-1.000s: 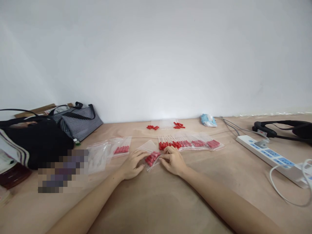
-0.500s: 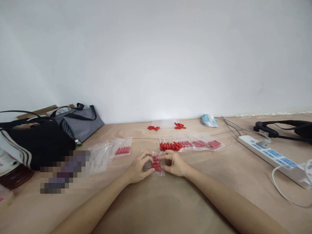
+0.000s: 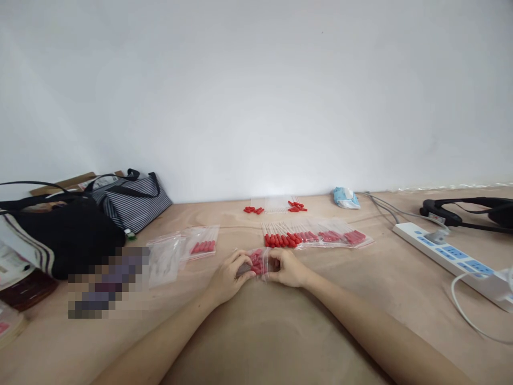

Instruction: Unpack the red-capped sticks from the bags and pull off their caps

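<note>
Between my two hands is a small clear zip bag [image 3: 258, 262] with red-tipped pieces inside. My left hand [image 3: 230, 275] grips its left side, thumb below and fingers above. On the right side, my right hand [image 3: 286, 267] holds the bag with curled fingers. Just beyond my hands lies a row of red-tipped white sticks [image 3: 282, 239], some loose and some in clear bags [image 3: 336, 235]. Left of my hands rests another filled bag [image 3: 204, 243], overlapping a clear bag [image 3: 163, 262] with no red in it.
Red pieces [image 3: 296, 206] and more white sticks lie near the wall. At left stand a black bag [image 3: 80, 230], a striped bag [image 3: 138, 198] and a pixelated patch [image 3: 108, 283]. At right are a power strip [image 3: 452, 256] with cables, a black headset [image 3: 444, 211] and a blue-white packet [image 3: 345, 198].
The bag between my hands has turned a little, and the red pieces in it have shifted. My fingers have moved slightly on its edges. The whole view has moved slightly.
</note>
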Demonstrator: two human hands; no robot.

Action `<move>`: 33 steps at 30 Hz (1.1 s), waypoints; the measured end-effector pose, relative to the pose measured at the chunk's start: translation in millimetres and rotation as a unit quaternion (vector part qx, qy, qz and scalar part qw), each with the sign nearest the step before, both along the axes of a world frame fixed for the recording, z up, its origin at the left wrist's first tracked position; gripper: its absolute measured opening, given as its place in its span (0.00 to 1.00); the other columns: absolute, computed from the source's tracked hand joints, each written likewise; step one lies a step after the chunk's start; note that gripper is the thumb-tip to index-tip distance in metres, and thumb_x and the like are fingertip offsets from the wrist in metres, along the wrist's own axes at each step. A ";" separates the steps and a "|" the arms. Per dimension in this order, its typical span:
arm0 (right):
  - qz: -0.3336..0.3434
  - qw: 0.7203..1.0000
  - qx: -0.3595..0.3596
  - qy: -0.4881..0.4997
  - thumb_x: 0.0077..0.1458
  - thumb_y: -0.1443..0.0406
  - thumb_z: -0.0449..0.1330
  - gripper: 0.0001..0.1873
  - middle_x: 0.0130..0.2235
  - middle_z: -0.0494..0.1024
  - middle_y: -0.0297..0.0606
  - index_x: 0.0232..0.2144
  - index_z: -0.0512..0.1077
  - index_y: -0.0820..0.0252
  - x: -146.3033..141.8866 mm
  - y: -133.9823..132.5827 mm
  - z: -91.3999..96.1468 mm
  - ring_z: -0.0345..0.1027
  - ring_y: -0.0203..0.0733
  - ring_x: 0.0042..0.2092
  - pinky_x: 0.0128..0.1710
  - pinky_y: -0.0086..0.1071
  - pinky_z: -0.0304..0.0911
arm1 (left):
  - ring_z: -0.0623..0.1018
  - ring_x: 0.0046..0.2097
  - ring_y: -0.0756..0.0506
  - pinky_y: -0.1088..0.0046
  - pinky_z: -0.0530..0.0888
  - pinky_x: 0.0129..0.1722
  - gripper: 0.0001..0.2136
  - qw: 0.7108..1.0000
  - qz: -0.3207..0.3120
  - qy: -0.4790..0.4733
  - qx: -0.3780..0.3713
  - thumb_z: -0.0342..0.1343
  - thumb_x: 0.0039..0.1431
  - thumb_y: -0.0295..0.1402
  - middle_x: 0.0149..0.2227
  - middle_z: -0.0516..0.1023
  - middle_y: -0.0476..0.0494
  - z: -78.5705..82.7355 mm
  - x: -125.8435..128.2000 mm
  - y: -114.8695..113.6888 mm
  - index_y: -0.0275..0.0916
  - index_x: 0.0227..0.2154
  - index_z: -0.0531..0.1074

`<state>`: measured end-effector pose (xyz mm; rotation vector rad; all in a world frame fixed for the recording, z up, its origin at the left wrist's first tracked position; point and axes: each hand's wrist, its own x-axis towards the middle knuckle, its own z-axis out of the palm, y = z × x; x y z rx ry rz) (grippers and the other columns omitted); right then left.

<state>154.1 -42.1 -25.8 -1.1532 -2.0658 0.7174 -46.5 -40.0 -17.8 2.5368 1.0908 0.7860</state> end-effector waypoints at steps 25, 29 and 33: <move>-0.009 1.000 0.008 0.010 0.34 0.72 0.60 0.08 0.23 0.65 0.27 0.19 0.63 0.61 -5.8 -2.5 -0.4 0.56 0.29 0.25 0.25 0.23 0.52 | 0.70 0.46 0.44 0.66 0.66 0.45 0.11 0.998 0.016 -0.017 -0.054 0.57 0.48 0.34 0.43 0.70 0.45 2.3 -5.5 3.7 0.40 0.36 0.65; 0.007 1.000 -0.003 0.005 0.35 0.72 0.59 0.07 0.21 0.64 0.26 0.19 0.63 0.61 0.6 -3.8 3.8 0.55 0.28 0.23 0.22 0.23 0.51 | 0.69 0.48 0.43 0.65 0.66 0.47 0.13 0.998 0.015 -0.015 -0.057 0.57 0.48 0.36 0.46 0.69 0.43 4.1 -8.3 3.4 0.40 0.38 0.66; 0.008 0.997 -0.049 0.055 0.36 0.73 0.58 0.08 0.21 0.64 0.26 0.22 0.63 0.61 6.0 -3.7 5.1 0.55 0.27 0.22 0.21 0.22 0.51 | 0.70 0.48 0.43 0.64 0.67 0.47 0.17 0.997 0.032 -0.008 -0.066 0.57 0.48 0.38 0.46 0.70 0.43 5.7 -10.4 2.3 0.40 0.42 0.65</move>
